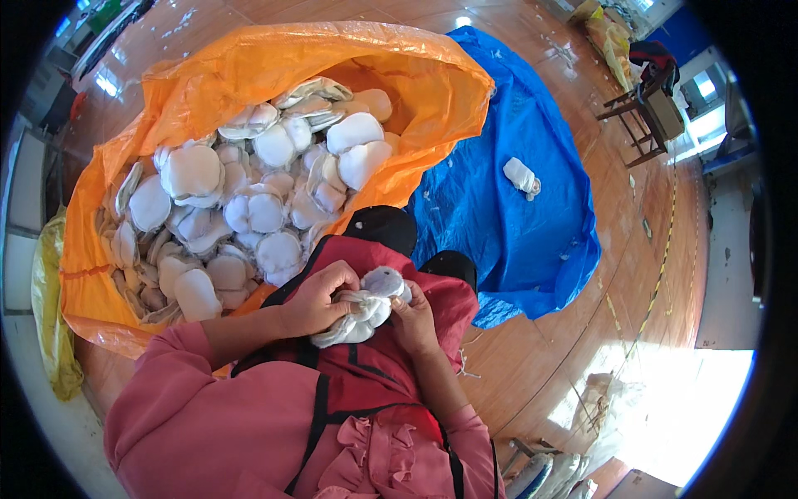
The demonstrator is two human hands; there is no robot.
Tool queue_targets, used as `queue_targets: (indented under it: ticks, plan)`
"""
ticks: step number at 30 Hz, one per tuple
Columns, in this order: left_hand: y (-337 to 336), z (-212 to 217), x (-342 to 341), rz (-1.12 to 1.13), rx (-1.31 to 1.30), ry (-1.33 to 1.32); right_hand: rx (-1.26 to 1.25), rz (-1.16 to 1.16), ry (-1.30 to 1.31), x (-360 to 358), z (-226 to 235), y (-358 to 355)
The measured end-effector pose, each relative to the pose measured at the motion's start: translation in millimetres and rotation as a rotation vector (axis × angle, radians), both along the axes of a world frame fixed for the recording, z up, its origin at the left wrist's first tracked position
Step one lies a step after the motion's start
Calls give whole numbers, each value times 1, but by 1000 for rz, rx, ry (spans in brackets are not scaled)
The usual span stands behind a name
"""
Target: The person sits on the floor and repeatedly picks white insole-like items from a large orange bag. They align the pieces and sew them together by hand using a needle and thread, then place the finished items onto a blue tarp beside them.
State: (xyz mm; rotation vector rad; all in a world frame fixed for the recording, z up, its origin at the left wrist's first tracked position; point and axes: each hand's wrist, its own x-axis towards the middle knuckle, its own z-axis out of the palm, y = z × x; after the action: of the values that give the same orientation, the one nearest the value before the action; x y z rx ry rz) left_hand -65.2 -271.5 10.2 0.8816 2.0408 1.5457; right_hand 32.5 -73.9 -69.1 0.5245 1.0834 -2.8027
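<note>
To the left of the orange sack [316, 41], a yellow sack [54, 308] is sagging just beside it. The orange sack itself is gaping wide, and a heap of white rounded pieces [270, 212] is filling it.

Just past the orange sack's lower right edge, the left hand [320, 295] is pinching a white fabric piece [353, 320] between thumb and bent fingers. This piece is resting outside the sack, over the red cloth [453, 303] on the person's lap. Its long axis is slanting roughly along the sack's near edge, the grey rounded end [382, 281] pointing up and to the right. It is lying to the left hand's right and the right hand's left; both are touching it, so neither is nearer.

The right hand [416, 320], farther from the orange sack, is gripping the piece near its grey end; how its hidden fingers are curling, I cannot tell.

Right of the orange sack, a blue sheet [499, 241] is spreading, a small white bundle [521, 177] resting on it. Well apart, farther right, a chair [657, 116] is standing.
</note>
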Motion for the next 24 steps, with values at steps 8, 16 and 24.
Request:
queue_targets:
  ticks: [8,16,24]
  plan:
    - [-6,37,-26,-271,-79,81,108,246,143,-19,43,23]
    - [13,38,-46,-273,-165,557,634,330,339,-28,58,28]
    - [6,28,-23,-223,68,470,671,-238,184,-4,58,-12]
